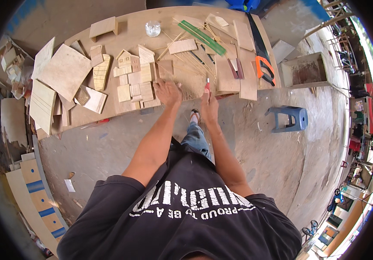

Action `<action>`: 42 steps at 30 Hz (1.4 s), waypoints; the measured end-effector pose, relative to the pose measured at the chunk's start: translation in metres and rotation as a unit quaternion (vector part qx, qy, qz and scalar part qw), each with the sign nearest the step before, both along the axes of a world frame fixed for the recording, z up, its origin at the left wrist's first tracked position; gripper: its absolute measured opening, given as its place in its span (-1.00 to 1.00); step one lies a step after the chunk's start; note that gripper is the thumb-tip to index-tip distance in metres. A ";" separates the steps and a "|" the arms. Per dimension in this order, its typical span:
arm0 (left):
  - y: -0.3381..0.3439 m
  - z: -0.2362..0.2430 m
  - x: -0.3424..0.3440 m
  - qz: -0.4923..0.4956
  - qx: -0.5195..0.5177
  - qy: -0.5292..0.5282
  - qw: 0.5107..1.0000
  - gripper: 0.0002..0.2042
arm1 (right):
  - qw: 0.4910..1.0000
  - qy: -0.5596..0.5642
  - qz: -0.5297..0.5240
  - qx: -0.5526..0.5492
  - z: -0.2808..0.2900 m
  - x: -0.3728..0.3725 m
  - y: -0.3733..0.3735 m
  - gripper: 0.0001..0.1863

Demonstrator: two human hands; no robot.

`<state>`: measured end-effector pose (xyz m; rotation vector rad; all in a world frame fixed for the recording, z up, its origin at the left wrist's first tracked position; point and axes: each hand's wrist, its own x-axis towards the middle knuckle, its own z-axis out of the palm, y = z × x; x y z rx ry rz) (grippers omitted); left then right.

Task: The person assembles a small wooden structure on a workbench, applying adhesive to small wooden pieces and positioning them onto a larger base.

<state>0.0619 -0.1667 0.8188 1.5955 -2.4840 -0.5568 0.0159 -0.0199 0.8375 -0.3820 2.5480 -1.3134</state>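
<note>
My right hand (210,104) is closed around a slim red cutter knife (207,83), its pale metal tip pointing away from me over the table's front edge. At the left, my left hand (167,92) rests on the wooden table (128,37), fingers apart, beside a cluster of small wooden blocks (135,89). Several of these pieces fit together into little house shapes, one with cut-out windows (128,60). Just beyond my left fingers lies a thin brown wood piece (165,68). Sawdust (193,89) covers the tabletop between my hands.
Wood offcuts (65,71) pile up at the left. Thin sticks, a green strip (201,37) and a glass jar (153,29) lie farther back. An orange-handled saw (265,71) and boards (248,78) lie right. A blue stool (288,119) and wooden box (306,70) stand beyond.
</note>
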 end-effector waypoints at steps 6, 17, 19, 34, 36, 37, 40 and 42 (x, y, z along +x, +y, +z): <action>0.000 0.004 0.000 -0.002 0.016 0.026 1.000 -0.79 | 0.993 -0.079 -0.043 -0.076 -0.024 0.001 0.044 -0.43; -0.027 -0.007 0.015 -0.195 -0.044 0.160 0.967 -0.88 | 0.997 -0.073 -0.030 -0.008 -0.045 0.033 0.072 -0.45; -0.031 -0.011 0.015 -0.249 -0.081 0.182 0.948 -0.90 | 0.996 -0.091 -0.024 -0.010 -0.037 0.033 0.066 -0.46; -0.025 -0.005 0.013 -0.342 -0.053 0.116 0.931 -0.85 | 0.999 -0.035 0.022 0.003 -0.033 0.013 0.078 -0.49; -0.025 -0.005 0.011 -0.352 -0.051 0.125 0.926 -0.86 | 0.999 -0.023 0.028 0.008 -0.038 0.008 0.082 -0.50; -0.024 -0.005 0.011 -0.352 -0.051 0.122 0.927 -0.86 | 0.999 -0.024 0.029 0.023 -0.040 0.005 0.084 -0.49; -0.021 -0.003 0.010 -0.313 -0.001 0.124 0.942 -0.89 | 0.998 -0.018 0.038 0.039 -0.042 -0.001 0.088 -0.48; -0.022 -0.002 0.007 -0.308 0.005 0.105 0.946 -0.89 | 0.998 -0.010 0.045 0.036 -0.043 -0.006 0.090 -0.48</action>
